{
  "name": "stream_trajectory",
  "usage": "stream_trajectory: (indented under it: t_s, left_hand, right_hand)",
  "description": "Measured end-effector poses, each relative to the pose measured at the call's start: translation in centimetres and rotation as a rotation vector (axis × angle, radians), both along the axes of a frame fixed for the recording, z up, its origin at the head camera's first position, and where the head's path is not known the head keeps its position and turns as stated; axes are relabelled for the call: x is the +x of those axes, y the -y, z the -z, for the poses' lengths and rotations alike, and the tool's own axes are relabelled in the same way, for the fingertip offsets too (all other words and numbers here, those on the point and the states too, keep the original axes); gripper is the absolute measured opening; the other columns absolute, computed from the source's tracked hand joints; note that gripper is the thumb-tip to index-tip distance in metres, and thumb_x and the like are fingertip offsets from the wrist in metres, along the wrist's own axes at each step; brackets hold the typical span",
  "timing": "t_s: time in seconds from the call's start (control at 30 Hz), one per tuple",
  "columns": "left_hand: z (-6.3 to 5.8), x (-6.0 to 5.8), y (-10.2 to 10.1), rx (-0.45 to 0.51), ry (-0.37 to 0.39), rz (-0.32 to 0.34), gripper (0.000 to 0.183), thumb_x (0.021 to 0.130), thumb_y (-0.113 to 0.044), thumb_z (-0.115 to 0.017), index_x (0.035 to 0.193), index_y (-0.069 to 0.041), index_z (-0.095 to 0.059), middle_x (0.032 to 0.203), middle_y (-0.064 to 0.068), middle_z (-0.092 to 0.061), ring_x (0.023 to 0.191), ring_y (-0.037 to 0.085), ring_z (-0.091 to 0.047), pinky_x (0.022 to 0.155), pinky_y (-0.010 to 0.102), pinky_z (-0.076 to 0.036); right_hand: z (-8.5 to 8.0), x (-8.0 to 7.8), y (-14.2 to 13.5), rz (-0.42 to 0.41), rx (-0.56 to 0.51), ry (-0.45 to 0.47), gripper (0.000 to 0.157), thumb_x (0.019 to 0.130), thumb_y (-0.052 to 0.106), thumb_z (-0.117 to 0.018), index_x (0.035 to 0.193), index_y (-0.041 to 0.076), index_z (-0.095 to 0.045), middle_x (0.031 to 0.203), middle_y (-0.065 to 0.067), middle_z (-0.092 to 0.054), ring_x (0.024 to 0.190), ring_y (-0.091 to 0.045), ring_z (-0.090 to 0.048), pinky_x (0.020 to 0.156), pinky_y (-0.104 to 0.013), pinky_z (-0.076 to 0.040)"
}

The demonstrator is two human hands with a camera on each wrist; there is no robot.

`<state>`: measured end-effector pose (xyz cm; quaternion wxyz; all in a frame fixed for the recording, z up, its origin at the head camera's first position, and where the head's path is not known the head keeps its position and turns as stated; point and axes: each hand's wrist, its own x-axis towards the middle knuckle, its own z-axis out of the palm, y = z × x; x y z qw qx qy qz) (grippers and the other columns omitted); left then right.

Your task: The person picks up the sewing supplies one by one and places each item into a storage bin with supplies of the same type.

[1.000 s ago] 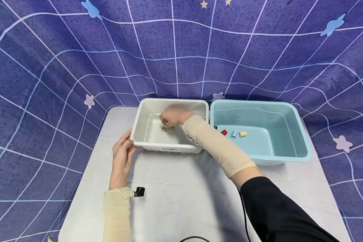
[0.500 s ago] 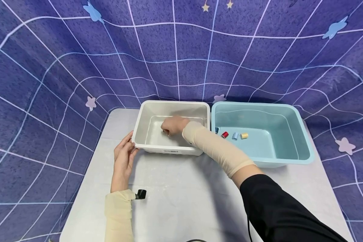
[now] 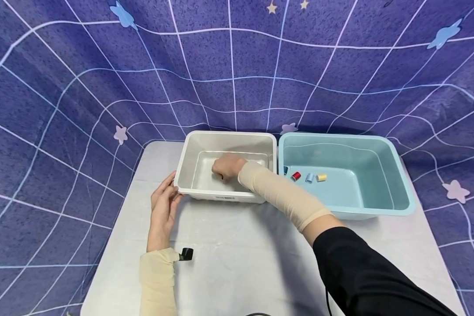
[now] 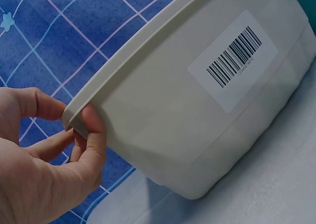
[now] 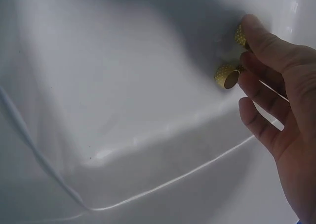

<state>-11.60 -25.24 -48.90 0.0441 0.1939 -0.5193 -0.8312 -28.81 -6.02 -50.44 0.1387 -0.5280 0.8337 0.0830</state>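
My left hand [image 3: 164, 206] grips the left front corner of a white bin [image 4: 163, 115], thumb and fingers pinching its rim. Inside that bin, my right hand [image 3: 229, 166] reaches low to the floor. In the right wrist view, the thumb and index finger of the right hand [image 5: 281, 80] pinch a dimpled gold thimble [image 5: 240, 36], partly hidden by the thumb. A second gold thimble [image 5: 228, 77] lies on its side at the fingertips, its hollow mouth showing. From the head view, the hand covers the thimbles.
A light blue bin [image 3: 347, 193] stands right beside the white one. On its floor lie a red spool of thread [image 3: 296, 176], a pale blue spool [image 3: 310, 177], a yellow spool [image 3: 321, 177] and a dark spool [image 3: 285, 170]. A purple curtain [image 3: 237, 57] hangs behind the table.
My right hand has lowered and closed in over the thimbles, which showed beside its fingers a second ago in the head view. The left hand keeps its hold on the rim.
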Motion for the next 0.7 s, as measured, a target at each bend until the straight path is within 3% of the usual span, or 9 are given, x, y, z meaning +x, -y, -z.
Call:
stream_trajectory:
  t_s: [0.47,0.7]
  left_hand:
    - [0.2,0.0,-0.1,0.009,-0.017,-0.007,0.051,0.094,0.008,-0.042,0.141,-0.007,-0.054,0.15,0.019,-0.043,0.124,0.024,-0.056,0.081,0.022,-0.059]
    - [-0.1,0.1,-0.1,-0.007,-0.008,-0.003,0.051,0.093,0.008,-0.043,0.141,-0.008,-0.054,0.15,0.018,-0.043,0.12,0.021,-0.059,0.081,0.021,-0.059]
  right_hand:
    - [-0.2,-0.1,0.2,-0.023,0.012,-0.024,0.015,0.075,0.017,-0.079,0.088,0.016,-0.072,0.093,0.002,-0.073,0.076,-0.019,-0.061,0.074,-0.04,-0.058]
    - [-2.1,-0.5,-0.6,0.004,-0.026,0.008,0.027,0.077,0.031,-0.082,0.096,0.014,-0.072,0.094,0.003,-0.071,0.08,-0.017,-0.062,0.076,-0.039,-0.057]
